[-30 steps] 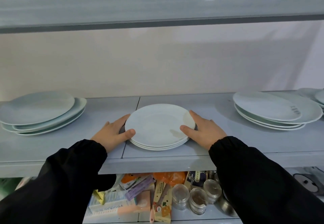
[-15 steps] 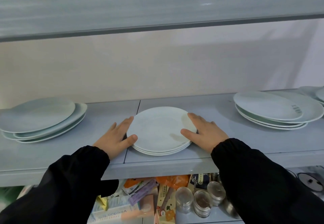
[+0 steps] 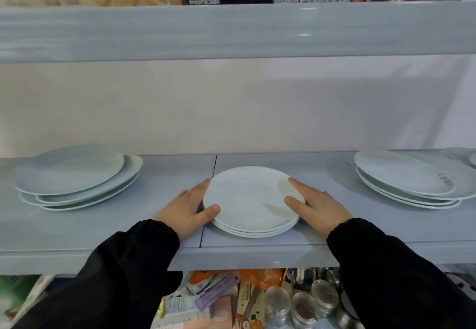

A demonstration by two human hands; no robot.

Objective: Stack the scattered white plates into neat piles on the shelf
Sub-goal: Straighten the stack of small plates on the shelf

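Observation:
A small pile of three white plates (image 3: 251,199) sits on the grey shelf (image 3: 159,189), near its front edge in the middle. My left hand (image 3: 186,208) presses the pile's left rim, thumb lying on the top plate. My right hand (image 3: 318,206) holds the right rim the same way. A looser pile of larger plates (image 3: 74,176) lies at the left, its plates offset from each other. Another uneven pile (image 3: 409,178) lies at the right.
The upper shelf board (image 3: 237,31) hangs low above, carrying packaged goods. More plates (image 3: 463,156) show at the far right edge. Below the shelf lie packets (image 3: 216,295) and several glass jars (image 3: 301,305).
Both hands stay on the middle pile and have slid it a little farther back on the shelf. The camera has tilted upward, showing the goods on the upper shelf.

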